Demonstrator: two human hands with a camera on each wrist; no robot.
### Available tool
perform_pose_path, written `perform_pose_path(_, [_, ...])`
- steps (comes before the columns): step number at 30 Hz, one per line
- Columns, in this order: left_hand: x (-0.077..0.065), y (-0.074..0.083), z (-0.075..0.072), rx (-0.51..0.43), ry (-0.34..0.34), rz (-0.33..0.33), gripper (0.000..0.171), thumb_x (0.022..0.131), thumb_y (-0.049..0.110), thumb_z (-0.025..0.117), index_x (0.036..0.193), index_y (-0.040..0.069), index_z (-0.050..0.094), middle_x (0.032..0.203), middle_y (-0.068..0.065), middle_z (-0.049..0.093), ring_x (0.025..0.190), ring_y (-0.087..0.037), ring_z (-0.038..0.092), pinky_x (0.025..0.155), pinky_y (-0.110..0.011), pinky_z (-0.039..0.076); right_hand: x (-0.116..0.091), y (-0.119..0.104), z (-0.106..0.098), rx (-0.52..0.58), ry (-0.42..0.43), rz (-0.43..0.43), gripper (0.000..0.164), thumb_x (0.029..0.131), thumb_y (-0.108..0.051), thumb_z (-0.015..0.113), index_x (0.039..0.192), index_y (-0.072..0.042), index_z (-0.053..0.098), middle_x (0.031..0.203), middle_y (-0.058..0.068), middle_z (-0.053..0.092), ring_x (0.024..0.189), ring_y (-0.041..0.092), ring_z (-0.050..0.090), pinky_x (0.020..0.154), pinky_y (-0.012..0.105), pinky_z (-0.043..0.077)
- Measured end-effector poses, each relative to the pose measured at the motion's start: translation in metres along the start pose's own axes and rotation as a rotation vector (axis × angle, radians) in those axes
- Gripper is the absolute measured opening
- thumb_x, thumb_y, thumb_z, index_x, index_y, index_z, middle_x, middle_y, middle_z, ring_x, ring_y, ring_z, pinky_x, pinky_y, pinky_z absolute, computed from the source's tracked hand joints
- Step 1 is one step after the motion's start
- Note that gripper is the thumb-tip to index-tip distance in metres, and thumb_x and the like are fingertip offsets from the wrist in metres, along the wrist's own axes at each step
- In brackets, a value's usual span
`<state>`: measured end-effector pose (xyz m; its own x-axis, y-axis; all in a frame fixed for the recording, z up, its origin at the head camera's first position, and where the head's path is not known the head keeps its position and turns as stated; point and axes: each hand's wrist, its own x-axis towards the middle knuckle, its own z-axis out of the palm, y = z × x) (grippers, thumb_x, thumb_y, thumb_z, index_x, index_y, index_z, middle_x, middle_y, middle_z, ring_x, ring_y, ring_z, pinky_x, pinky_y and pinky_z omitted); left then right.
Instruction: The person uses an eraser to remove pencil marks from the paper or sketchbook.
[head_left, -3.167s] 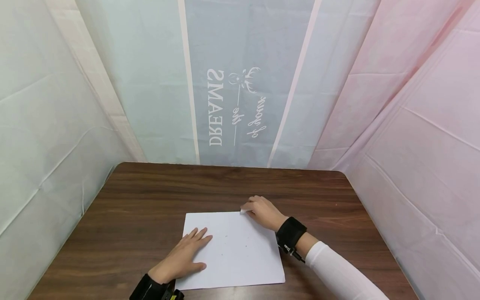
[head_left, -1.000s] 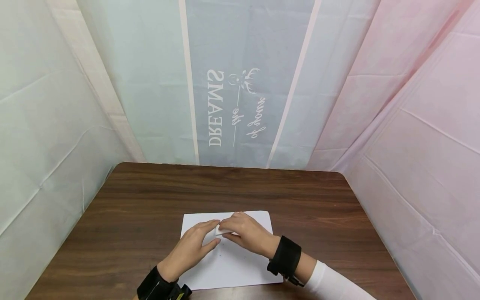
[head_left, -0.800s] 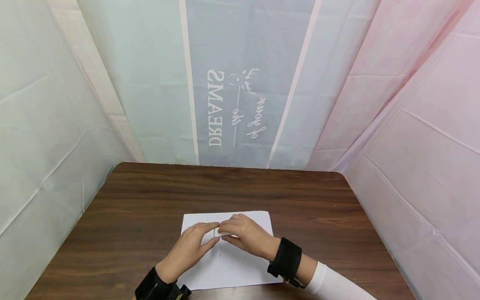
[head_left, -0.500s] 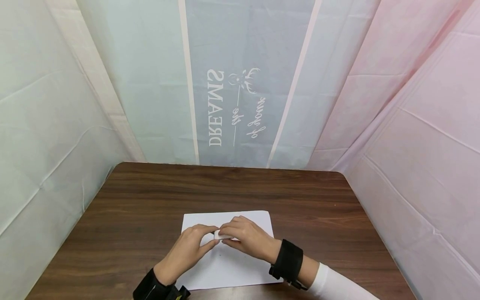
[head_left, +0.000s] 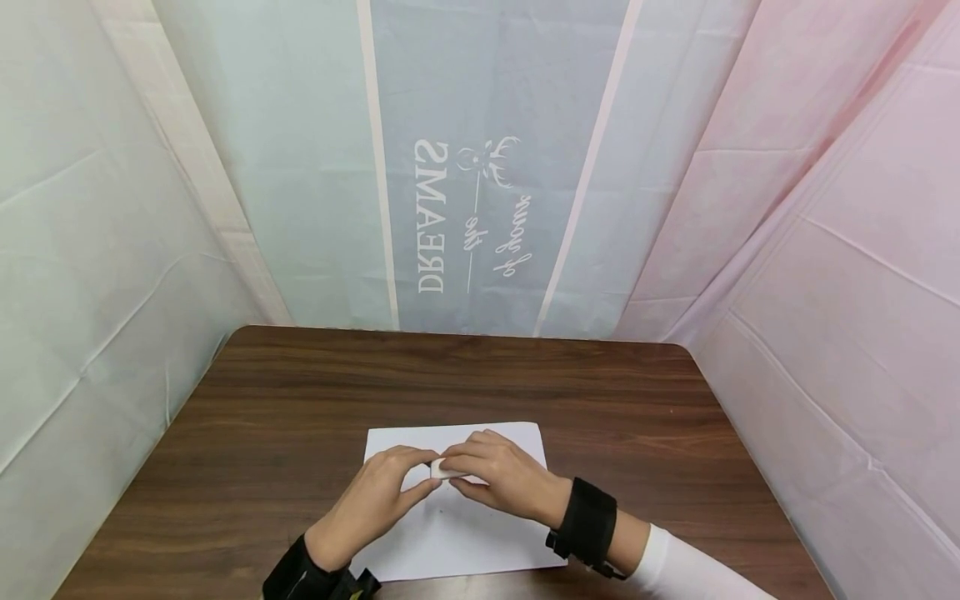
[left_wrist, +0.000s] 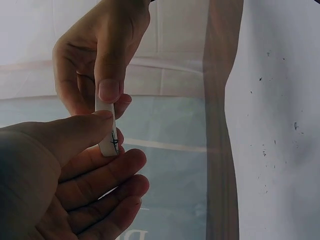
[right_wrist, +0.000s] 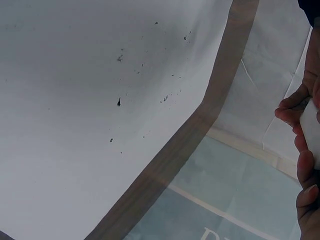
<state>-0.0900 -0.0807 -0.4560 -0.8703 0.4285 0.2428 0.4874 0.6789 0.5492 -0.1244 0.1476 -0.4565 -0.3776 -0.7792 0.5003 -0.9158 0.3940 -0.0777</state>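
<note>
A small white eraser (head_left: 446,471) is held between both hands over the middle of a white sheet of paper (head_left: 480,546). My left hand (head_left: 371,504) pinches its left end between thumb and fingertips, the other fingers spread out. From the other side, my right hand (head_left: 506,479) grips the eraser with thumb and fingers, hiding much of it. In the left wrist view, the eraser (left_wrist: 106,146) has a dark mark on its edge close to the left fingertips. Part of the eraser (right_wrist: 312,132) also shows at the right border of the right wrist view.
Small dark crumbs (right_wrist: 119,102) lie scattered on the paper. The sheet rests near the front of a brown wooden table (head_left: 300,392). Printed cloth (head_left: 480,233) hangs behind the table, with pale cloth at both sides.
My left hand has left the paper's left side and now pinches the eraser. My right hand has brought the eraser from the sheet's far edge to the middle, then slightly nearer.
</note>
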Motion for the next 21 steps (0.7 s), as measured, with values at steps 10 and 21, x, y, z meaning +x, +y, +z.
perform_pose_path(10, [0.018,-0.001,-0.004,0.038,0.016,0.029,0.029,0.089,0.021,0.078,0.113,0.006,0.075,0.111,-0.007,0.078,0.108,-0.023,0.073,0.088,-0.041,0.061,0.006,0.010,-0.003,0.059,0.000,0.028,0.028,0.087,-0.012,0.079,0.114,-0.015,0.074,0.113,-0.005,0.075,0.096,0.007,0.064,0.084,0.018,0.052])
perform_pose_path(21, [0.046,-0.009,-0.004,0.077,0.013,0.027,0.029,0.091,0.018,0.076,0.115,0.002,0.073,0.114,-0.012,0.076,0.109,-0.028,0.072,0.088,-0.043,0.061,0.016,0.034,0.000,0.022,-0.048,0.096,0.028,0.090,-0.013,0.076,0.117,-0.017,0.073,0.115,-0.006,0.075,0.099,0.008,0.065,0.086,0.021,0.053])
